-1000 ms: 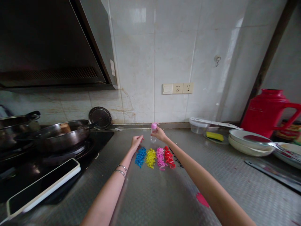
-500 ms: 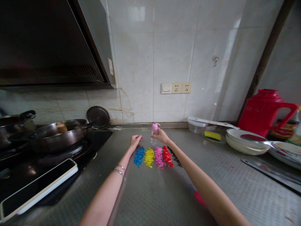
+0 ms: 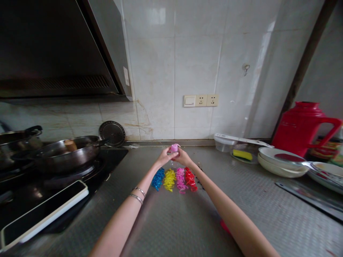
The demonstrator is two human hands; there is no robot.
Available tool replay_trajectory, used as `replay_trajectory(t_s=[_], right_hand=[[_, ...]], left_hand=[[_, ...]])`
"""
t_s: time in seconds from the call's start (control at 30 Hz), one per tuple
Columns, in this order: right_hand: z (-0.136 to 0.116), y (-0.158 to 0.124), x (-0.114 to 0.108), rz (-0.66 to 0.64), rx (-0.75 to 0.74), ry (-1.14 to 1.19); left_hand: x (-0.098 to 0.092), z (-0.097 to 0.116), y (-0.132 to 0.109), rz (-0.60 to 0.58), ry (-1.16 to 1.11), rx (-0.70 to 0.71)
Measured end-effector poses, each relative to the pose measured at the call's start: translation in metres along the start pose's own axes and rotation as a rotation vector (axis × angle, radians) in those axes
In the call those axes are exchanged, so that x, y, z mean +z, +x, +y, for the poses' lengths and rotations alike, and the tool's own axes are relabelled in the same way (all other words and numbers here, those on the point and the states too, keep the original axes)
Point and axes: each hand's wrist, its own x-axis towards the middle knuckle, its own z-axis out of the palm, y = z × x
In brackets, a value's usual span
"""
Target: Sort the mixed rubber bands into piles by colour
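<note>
A small clear bottle with a pink cap (image 3: 174,147) is held upright between both hands, behind the coloured piles. My left hand (image 3: 164,157) wraps its left side and my right hand (image 3: 183,157) its right side, fingers closed on it. Just in front lie loose piles of small strips, side by side: blue (image 3: 158,178), yellow (image 3: 169,179), pink (image 3: 181,179) and red (image 3: 190,179). Black pieces (image 3: 199,182) lie right of the red pile, partly hidden by my right forearm.
On the left are a stove with a pan (image 3: 72,153) and a phone (image 3: 45,214). At right stand a red jug (image 3: 301,128), bowls (image 3: 282,167), a yellow sponge (image 3: 242,155) and a knife (image 3: 308,200). A pink-red object (image 3: 224,226) is partly under my right forearm.
My left hand has moved right and closed on the bottle, which my right hand was holding alone. The bottle has shifted slightly left and lower.
</note>
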Motion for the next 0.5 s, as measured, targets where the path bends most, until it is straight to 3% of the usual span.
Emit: replay_trajectory(t_s=[0.27,0.43,0.5], right_hand=[[-0.003,-0.002,0.0,-0.014,0.011,-0.018],[-0.012,0.002,-0.031,-0.208,0.097,0.092],[-0.022,0.004,-0.048,-0.204,0.156,0.048]], left_hand=[[0.011,-0.013,0.0,0.056,-0.008,0.013],[0.012,-0.015,0.0,0.096,-0.041,-0.003],[0.014,-0.015,0.0,0.102,-0.07,-0.01]])
